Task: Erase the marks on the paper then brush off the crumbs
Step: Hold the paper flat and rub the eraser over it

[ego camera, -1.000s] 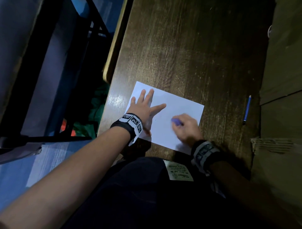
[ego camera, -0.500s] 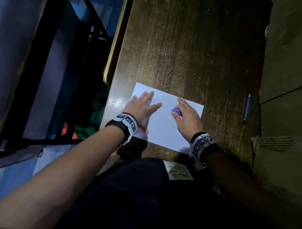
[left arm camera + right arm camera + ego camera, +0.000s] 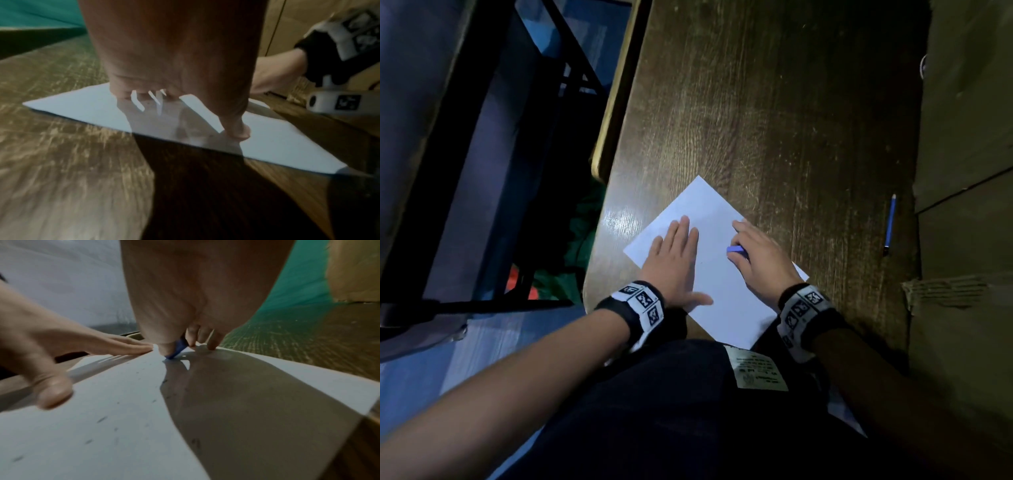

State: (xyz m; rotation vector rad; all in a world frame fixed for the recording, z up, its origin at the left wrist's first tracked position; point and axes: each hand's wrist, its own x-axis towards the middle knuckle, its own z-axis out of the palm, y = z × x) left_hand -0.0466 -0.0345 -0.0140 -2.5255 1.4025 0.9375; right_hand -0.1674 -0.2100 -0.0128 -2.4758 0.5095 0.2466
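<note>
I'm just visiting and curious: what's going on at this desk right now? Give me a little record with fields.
surface: dark wooden desk
paper: white sheet lying flat and skewed on the desk
left hand: left hand pressed flat on the sheet, fingers straight
right hand: right hand pinches a blue eraser against the sheet
crumbs: small dark specks scattered on the paper, not yet brushed off
nearby: blue pencil lying on the desk to the right, apart from the paper
</note>
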